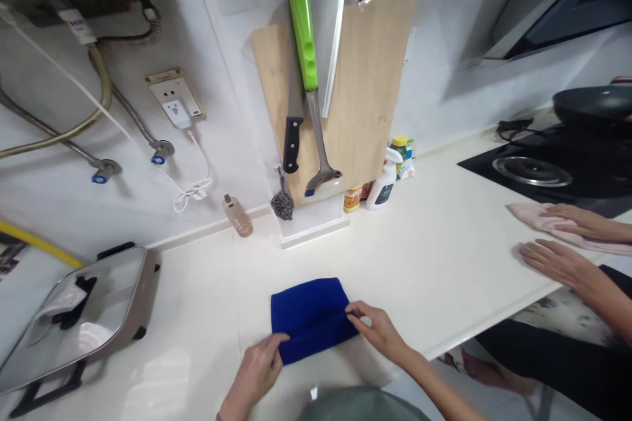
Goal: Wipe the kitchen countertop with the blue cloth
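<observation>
A folded dark blue cloth lies on the white counter in front of me. My left hand pinches its near left edge between thumb and fingers. At the cloth's right edge, my right hand grips the fabric with thumb and fingertips. The cloth is roughly rectangular, with a slight crease across its middle.
Left stands an electric pan with a glass lid. A cutting board, a knife and a green-handled peeler-like tool hang ahead. A spray bottle stands behind. At right, another person's hands wipe with a pink cloth near a stove.
</observation>
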Motion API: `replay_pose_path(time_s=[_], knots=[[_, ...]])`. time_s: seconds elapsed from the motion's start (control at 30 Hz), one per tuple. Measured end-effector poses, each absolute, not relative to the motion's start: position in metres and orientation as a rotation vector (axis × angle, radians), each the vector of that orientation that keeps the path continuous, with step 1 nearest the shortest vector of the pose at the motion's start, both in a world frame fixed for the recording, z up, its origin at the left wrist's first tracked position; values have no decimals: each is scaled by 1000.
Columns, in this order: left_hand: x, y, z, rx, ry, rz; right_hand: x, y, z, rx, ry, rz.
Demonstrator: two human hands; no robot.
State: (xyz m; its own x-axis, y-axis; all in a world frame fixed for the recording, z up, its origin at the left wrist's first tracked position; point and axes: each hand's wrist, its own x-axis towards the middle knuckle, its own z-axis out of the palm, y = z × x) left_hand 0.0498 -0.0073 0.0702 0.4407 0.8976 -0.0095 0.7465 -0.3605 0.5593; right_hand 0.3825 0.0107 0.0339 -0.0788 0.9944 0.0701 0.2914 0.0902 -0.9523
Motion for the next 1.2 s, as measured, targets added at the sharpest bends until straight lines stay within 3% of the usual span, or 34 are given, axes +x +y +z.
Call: replay_pose_path(time_s=[0.13,0.33,0.57,0.77,1.07,1.2], knots=[[45,36,80,2062,1624,576,372,56,32,-1394,-1492,815],[69,57,38,2129,1783,860,323,67,10,-1369,-1864,261],[119,39,-14,2551,1551,505,285,50,-8,-1177,-2454,222],[88,49,-26,2674,1551,519,346,41,-19,-1315,-2443,247],[-1,87,4,1868,2430,542,527,43,-25,-1721,-2287,17],[-4,89,0,1721,2631,602,540,54,-27,-2240,-1871,-106]])
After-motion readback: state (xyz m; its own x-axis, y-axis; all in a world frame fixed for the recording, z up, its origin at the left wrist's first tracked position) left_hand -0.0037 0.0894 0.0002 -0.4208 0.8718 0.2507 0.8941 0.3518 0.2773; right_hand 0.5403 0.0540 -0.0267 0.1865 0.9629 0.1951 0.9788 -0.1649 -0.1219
